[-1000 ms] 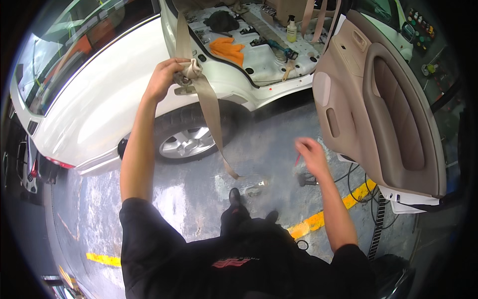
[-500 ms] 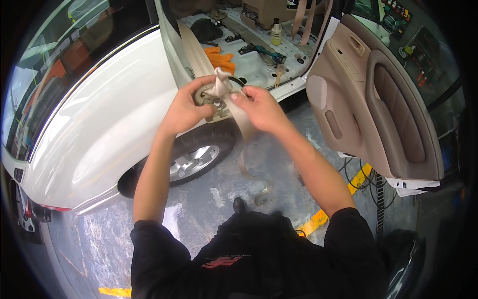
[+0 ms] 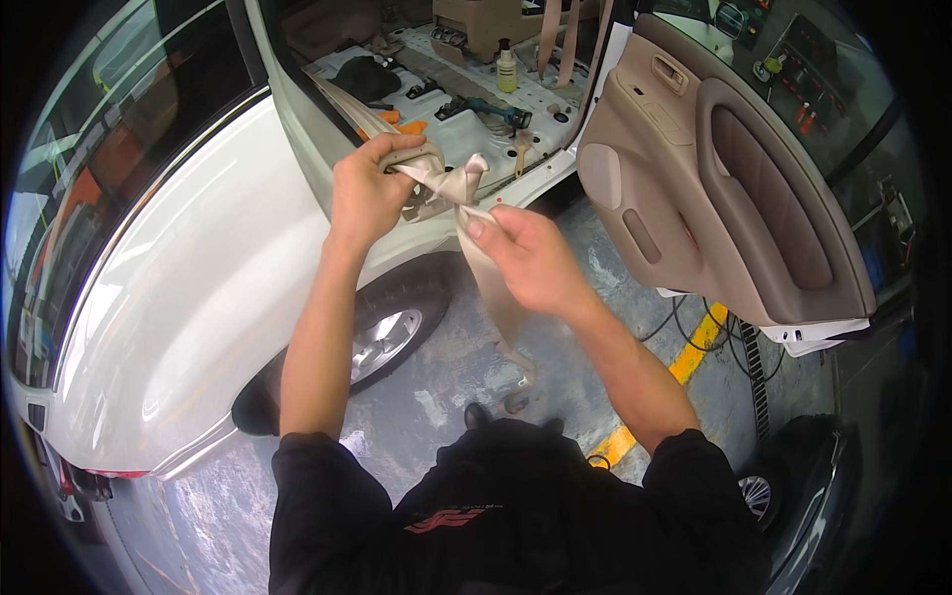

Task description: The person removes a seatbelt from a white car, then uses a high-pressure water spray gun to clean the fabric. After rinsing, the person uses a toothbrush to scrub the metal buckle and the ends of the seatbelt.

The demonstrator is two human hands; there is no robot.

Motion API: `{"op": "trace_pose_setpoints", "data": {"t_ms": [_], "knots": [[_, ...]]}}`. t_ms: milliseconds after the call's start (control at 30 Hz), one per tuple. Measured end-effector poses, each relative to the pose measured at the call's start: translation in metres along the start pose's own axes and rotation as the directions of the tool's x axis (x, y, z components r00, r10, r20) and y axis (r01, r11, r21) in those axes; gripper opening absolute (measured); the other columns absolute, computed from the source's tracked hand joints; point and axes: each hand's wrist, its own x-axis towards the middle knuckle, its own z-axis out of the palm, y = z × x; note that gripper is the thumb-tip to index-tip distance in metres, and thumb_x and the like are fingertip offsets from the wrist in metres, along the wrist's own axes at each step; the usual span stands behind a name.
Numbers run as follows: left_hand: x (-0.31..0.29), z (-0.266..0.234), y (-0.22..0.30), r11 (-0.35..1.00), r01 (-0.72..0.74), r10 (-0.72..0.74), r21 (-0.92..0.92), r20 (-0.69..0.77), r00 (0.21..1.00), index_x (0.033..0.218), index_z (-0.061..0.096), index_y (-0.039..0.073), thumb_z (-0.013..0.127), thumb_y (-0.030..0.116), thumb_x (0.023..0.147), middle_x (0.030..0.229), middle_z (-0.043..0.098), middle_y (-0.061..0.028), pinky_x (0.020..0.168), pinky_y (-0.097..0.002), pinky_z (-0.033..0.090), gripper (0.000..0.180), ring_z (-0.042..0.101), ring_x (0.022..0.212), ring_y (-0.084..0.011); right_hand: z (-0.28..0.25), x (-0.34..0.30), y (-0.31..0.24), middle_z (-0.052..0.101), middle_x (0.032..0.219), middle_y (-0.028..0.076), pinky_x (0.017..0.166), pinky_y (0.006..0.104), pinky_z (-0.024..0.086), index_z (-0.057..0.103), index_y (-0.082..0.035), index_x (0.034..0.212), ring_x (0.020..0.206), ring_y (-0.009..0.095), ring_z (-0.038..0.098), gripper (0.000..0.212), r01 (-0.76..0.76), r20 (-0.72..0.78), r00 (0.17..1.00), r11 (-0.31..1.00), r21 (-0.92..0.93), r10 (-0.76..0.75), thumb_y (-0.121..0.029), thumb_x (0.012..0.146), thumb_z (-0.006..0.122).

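A beige seat belt [image 3: 459, 182] is twisted into a knot between my hands, at the door opening of a white car [image 3: 188, 268]. My left hand [image 3: 372, 188] is closed around the belt on the left of the knot. Just right of and below the knot, my right hand [image 3: 526, 253] pinches the belt between thumb and fingers. From there the strap hangs down toward the floor, its lower part smeared by motion. Some pale hardware shows below the left fingers, too hidden to make out.
Inside the stripped cabin floor lie a teal and black power tool [image 3: 496, 111], a yellowish bottle [image 3: 507, 67], a brush [image 3: 521, 154] and orange gloves [image 3: 392, 124]. The open door [image 3: 714, 178] stands at right. Below is the rear wheel [image 3: 389, 337]; cables [image 3: 694, 332] lie by a yellow line.
The knot has moved slightly right and down, with a longer stretch of belt between it and my left hand. My view has shifted a little rightward.
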Motion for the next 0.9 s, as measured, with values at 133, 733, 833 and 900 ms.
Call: {"op": "trace_pose_setpoints", "data": {"t_ms": [133, 733, 833, 900], "knots": [[0.007, 0.011, 0.001, 0.989, 0.007, -0.01, -0.146, -0.014, 1.0, 0.119, 0.07, 0.004, 0.07, 0.002, 0.079, 0.104, 0.074, -0.0135, 0.08, -0.0289, 0.055, 0.04, 0.071, 0.088, -0.0164, -0.009, 0.01, 0.009, 0.055, 0.071, -0.006, 0.06, 0.0251, 0.039, 0.065, -0.003, 0.087, 0.066, 0.003, 0.044, 0.034, -0.11, 0.003, 0.993, 0.947, 0.303, 0.114, -0.032, 0.102, 0.057], [0.107, 0.002, -0.024, 0.924, -0.027, 0.147, 0.381, -0.288, 0.946, 0.119, 0.066, 0.009, 0.079, 0.016, 0.076, 0.103, 0.072, -0.0198, 0.086, -0.0404, 0.054, 0.045, 0.07, 0.098, -0.0372, -0.082, 0.076, 0.017, 0.071, 0.093, 0.005, 0.07, 0.0231, 0.051, 0.071, 0.0, 0.105, 0.077, 0.008, 0.065, 0.033, 0.055, -0.148, 0.988, 0.766, 0.64, 0.052, -0.031, 0.101, 0.06], [0.148, -0.017, -0.021, 0.837, -0.054, 0.194, 0.545, -0.202, 0.96, 0.107, 0.073, 0.009, 0.084, 0.025, 0.075, 0.095, 0.073, -0.0176, 0.084, -0.0436, 0.054, 0.038, 0.07, 0.094, -0.0372, -0.108, 0.101, 0.034, 0.071, 0.089, 0.004, 0.066, 0.0235, 0.052, 0.071, 0.0, 0.102, 0.074, 0.008, 0.064, 0.032, 0.056, -0.114, 0.993, 0.759, 0.649, 0.024, -0.031, 0.1, 0.061], [0.174, -0.023, -0.016, 0.724, 0.031, 0.067, 0.69, -0.115, 0.991, 0.106, 0.073, 0.01, 0.083, 0.032, 0.075, 0.095, 0.073, -0.0173, 0.083, -0.0442, 0.054, 0.04, 0.07, 0.094, -0.0363, -0.117, 0.121, 0.048, 0.07, 0.088, 0.003, 0.065, 0.0234, 0.051, 0.071, 0.0, 0.101, 0.073, 0.007, 0.064, 0.032, 0.05, -0.109, 0.994, 0.742, 0.668, 0.031, -0.031, 0.1, 0.062]]}}
